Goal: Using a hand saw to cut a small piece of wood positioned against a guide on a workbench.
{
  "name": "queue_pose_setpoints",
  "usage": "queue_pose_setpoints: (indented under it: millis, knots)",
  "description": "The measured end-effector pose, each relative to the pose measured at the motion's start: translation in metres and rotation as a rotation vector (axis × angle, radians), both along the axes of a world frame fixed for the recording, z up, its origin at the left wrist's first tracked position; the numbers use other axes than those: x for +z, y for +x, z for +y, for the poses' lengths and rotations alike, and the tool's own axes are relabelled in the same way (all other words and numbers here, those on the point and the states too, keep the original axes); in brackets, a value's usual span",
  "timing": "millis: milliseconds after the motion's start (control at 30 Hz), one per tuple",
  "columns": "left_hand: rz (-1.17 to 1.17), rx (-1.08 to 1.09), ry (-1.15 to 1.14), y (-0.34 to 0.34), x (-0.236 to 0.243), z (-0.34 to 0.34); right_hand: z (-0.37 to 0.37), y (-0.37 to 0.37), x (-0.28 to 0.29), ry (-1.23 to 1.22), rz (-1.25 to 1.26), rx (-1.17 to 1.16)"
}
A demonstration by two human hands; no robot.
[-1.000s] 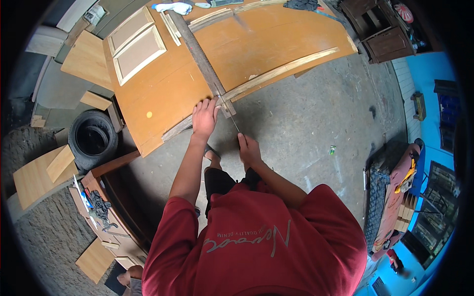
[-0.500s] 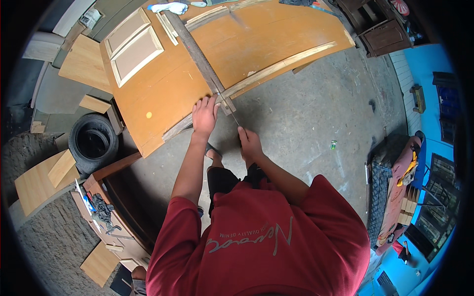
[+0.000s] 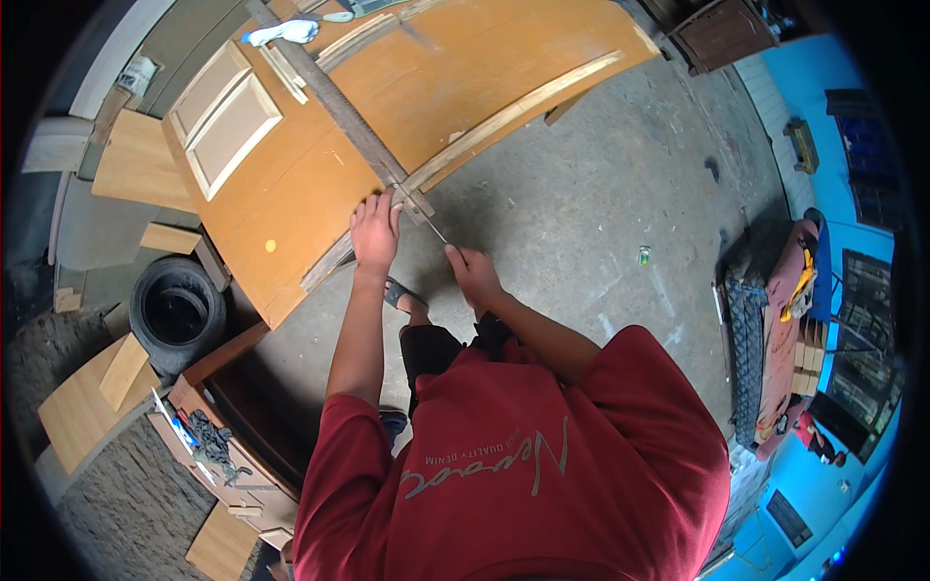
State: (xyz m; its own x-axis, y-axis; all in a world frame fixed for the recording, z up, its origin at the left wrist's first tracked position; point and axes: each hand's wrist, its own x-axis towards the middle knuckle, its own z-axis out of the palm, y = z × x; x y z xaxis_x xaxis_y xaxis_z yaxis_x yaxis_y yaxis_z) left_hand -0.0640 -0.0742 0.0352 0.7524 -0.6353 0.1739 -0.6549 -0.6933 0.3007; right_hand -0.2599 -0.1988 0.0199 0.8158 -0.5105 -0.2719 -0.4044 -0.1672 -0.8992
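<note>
At the near edge of the orange-brown worktop (image 3: 310,194), we have the right hand (image 3: 474,275) closed round the grip end of a thin metal tool (image 3: 437,230), just off the edge. Tool kind unclear, too slim at this angle. Its shaft slants forward and left to the near end of the dark beam (image 3: 334,102), so the beam end lies ahead-left of our right grip. Beam's long axis crosses the worktop from far edge to near edge, its tip poking past the near edge; tool runs on a roughly similar slant. Nearer to that tip is our left hand (image 3: 374,230), palm down, fingers stretched over wood just left of it; whether it pinches anything we can't tell. Right of the beam we see a pale strip (image 3: 513,118) along the near edge; left of our left hand, a greyish strip (image 3: 325,263) on the same edge. Two framed panels (image 3: 232,136) sit by the left edge, a white-and-blue cloth item (image 3: 281,33) at the far edge. Beyond the left edge, black tyres (image 3: 145,320) on the floor.
</note>
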Motion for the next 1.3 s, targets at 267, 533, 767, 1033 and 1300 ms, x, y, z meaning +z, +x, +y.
queue_pose_setpoints:
  millis: [267,533,767,1033,1300]
  knots:
    - [0.035,-0.006,0.027,0.001,0.003,-0.004,-0.003,0.060,-0.001,-0.088,-0.027,-0.015]
    - [0.038,0.007,0.034,-0.001,0.005,-0.003,0.000,0.015,0.001,0.005,0.028,0.019]
    - [0.037,-0.004,0.021,0.003,0.003,-0.005,-0.003,0.058,-0.002,-0.088,-0.030,-0.008]
    - [0.026,0.015,0.022,0.000,0.005,-0.001,0.005,0.021,-0.005,-0.004,0.003,0.007]
    - [0.005,0.016,0.010,0.003,0.004,-0.008,-0.012,0.044,0.023,0.007,-0.067,-0.016]
